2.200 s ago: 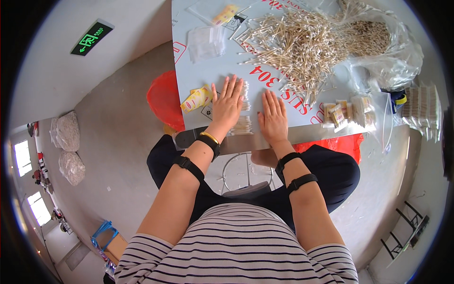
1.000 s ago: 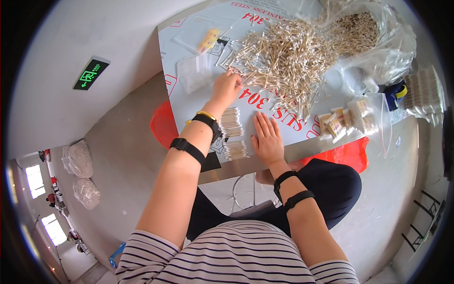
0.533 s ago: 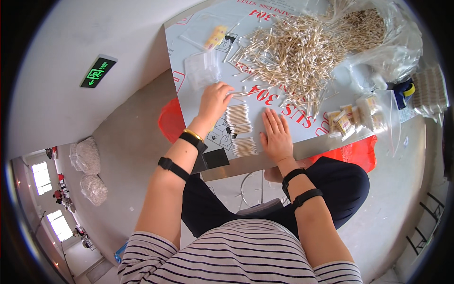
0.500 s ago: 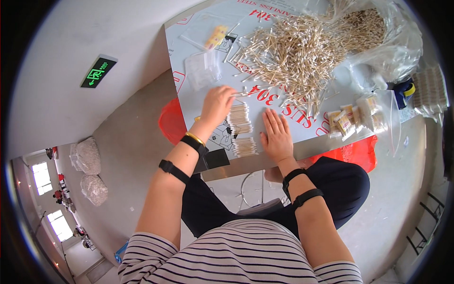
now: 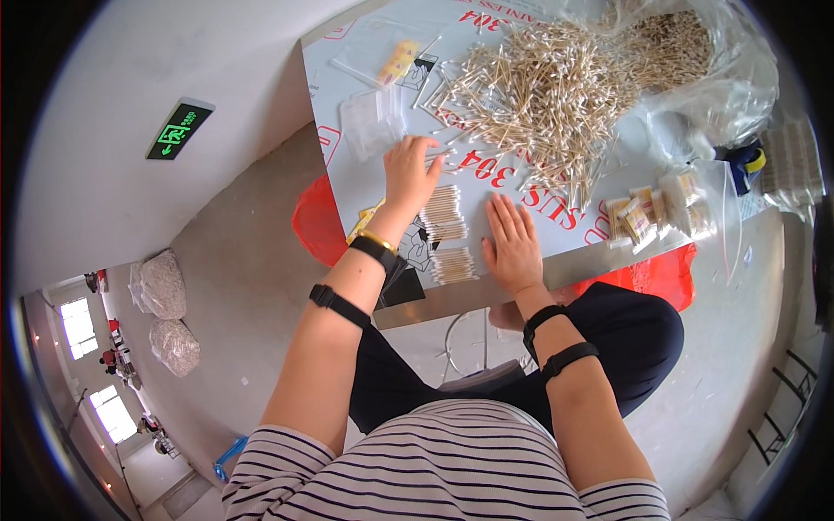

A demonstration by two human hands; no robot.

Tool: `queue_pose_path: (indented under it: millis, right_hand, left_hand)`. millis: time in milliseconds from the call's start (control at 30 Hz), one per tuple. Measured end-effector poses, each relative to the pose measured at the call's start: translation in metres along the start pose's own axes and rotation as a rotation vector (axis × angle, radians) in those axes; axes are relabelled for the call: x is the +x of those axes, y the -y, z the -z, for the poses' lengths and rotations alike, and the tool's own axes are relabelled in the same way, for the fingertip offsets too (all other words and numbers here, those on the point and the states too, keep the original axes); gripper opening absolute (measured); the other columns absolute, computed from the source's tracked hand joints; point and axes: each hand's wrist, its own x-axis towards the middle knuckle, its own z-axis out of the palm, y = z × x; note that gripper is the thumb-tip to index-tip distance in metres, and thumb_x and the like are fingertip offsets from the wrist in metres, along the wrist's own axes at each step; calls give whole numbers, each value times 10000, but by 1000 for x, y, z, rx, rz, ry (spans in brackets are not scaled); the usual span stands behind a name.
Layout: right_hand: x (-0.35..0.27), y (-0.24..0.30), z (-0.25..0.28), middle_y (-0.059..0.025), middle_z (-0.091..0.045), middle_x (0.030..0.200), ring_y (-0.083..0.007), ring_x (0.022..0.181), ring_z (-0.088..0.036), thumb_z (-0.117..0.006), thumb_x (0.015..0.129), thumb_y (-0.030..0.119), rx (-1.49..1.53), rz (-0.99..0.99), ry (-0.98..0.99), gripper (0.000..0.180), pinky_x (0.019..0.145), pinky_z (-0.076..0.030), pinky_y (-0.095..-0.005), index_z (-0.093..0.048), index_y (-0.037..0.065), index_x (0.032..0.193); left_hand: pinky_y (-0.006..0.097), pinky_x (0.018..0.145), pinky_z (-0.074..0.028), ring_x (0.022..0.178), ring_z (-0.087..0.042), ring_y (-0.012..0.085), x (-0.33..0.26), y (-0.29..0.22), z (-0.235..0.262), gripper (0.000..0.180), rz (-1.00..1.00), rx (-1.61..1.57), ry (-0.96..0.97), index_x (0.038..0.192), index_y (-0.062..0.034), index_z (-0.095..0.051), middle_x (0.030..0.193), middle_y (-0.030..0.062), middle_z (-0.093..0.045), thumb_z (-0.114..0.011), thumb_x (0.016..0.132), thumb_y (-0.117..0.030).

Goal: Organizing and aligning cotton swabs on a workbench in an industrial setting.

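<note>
Neither hand is pinching anything. Left hand [image 5: 410, 174] lies open, fingers loosely spread, reaching across the table [image 5: 347, 187] w/ fingertips touching a few loose cotton swabs [image 5: 445, 149] at the near-left fringe of the big swab pile [image 5: 543, 95]. Looks like it's raking or picking out the next few, though whether a stick is already caught under the fingers I can't tell. Right hand [image 5: 512, 245] is flat, palm down, fingers together-ish, resting on the table near its near edge, apart from any swab. Prob. just parked there to steady the body while the other arm stretches.

Between the two hands: sorted swab bundles [image 5: 445, 219], sticks lined up parallel in short tidy rows, a second batch [image 5: 453, 265] just nearer. Laid side by side like that they're easy to count and grab as one lot.

Far left of the left hand sits a stack of small clear bags [image 5: 373, 122], within easy reach of that hand; farther off, another clear bag w/ a yellow item [image 5: 395, 61]. Right side of table: filled packets [image 5: 656, 213], finished ones kept away from the loose stuff. Far right, a large clear plastic sack [image 5: 695, 52] of more swabs, mouth open toward the pile.

Red bag [image 5: 320, 221] hangs below the table's left edge.
</note>
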Motion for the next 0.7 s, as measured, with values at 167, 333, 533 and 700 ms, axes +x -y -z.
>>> queue_pose_path:
  millis: [167,333,533,700]
  right_hand:
    - [1,2,0,-84,-376,1665,-228,1551,-328,-551,962,277,14,1,1,689,1290,-231,-459,-386,47,1591]
    - [-2,-1,1,-78,-372,1667,-223,1551,-328,-552,963,276,1,-13,2,692,1291,-231,-458,-380,48,1594]
    - [-2,-1,3,-70,-365,1671,-225,1551,-328,-551,968,278,6,-12,1,690,1293,-228,-451,-378,48,1595]
    - [2,4,-2,-70,-368,1669,-227,1546,-335,-551,969,284,7,17,-27,688,1294,-227,-452,-382,46,1592]
  left_hand:
    - [467,940,-387,1045,-615,267,30,-2,-10,100,220,102,102,892,-207,-751,1016,21,-667,-816,835,-258]
    - [455,954,-397,941,-665,218,46,-11,-10,105,165,156,247,846,-182,-766,885,-12,-687,-806,849,-279]
    - [410,870,-481,811,-706,202,49,8,-2,120,290,-247,103,864,-125,-750,848,16,-747,-800,849,-233]
    - [277,718,-546,754,-681,116,35,15,10,182,487,-664,-215,984,-33,-724,843,66,-741,-810,865,-140]
